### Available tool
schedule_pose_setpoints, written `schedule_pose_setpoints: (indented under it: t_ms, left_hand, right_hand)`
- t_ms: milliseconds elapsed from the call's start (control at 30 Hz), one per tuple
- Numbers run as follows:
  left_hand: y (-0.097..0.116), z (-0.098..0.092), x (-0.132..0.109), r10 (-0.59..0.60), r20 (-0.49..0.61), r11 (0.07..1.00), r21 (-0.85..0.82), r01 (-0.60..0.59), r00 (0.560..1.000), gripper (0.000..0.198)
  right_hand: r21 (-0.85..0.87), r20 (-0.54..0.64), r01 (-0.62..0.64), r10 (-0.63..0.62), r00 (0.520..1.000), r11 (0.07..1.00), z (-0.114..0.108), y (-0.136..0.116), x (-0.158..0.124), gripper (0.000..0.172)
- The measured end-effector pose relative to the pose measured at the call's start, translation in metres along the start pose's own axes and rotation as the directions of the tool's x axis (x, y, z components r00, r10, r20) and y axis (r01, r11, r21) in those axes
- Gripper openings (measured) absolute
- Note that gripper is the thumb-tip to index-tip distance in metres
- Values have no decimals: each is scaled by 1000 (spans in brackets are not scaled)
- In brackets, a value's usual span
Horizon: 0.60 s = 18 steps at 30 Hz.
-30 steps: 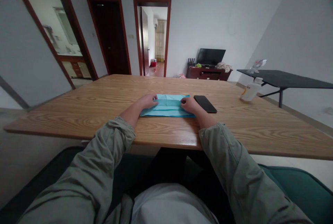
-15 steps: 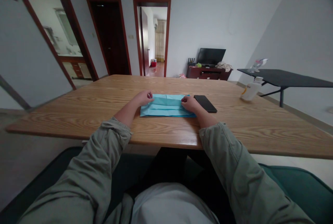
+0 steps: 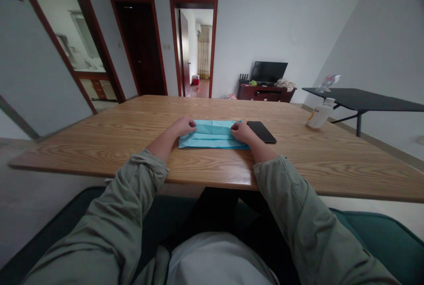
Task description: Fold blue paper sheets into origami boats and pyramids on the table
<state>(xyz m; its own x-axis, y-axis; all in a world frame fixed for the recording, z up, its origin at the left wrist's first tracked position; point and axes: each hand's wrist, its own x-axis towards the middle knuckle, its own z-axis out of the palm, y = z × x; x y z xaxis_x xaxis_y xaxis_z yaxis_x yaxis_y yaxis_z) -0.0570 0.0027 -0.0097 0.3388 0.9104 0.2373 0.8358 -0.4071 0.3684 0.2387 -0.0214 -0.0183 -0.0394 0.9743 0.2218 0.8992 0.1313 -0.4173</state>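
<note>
A light blue folded sheet (image 3: 213, 137) lies on the wooden table in front of me, creased across its width. At its upper left edge is my left hand (image 3: 184, 126), fingers curled together in a pinch on the sheet. My right hand (image 3: 241, 131) pinches the sheet near its upper right corner. Just right of that hand a black phone-like slab (image 3: 261, 132) lies flat, partly behind my right wrist.
The wooden table (image 3: 132, 119) spreads out on both sides. A white bottle (image 3: 319, 114) stands at its right. Beyond are a black folding table (image 3: 364, 98) and a television (image 3: 269, 72) on a dark red cabinet (image 3: 247, 92).
The fingers of my left hand have shifted very slightly at the sheet's edge. My right hand and the sheet look the same.
</note>
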Motion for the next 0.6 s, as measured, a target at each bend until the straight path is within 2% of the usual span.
schedule_pose_setpoints:
  t_ms: [167,333,600]
  left_hand:
    - [-2,4,2,17,7,998,-68,-16,1000,28]
    - [-6,11,5,-17,6,991,-134,18,1000,35]
    - [-10,17,8,-58,99,976,-203,78,993,41]
  right_hand:
    - [9,-9,16,-16,1000,1000,4,5,4,22]
    - [33,-9,10,-9,1000,999,11,10,9,21]
    - [15,22,11,-11,1000,1000,12,12,9,22]
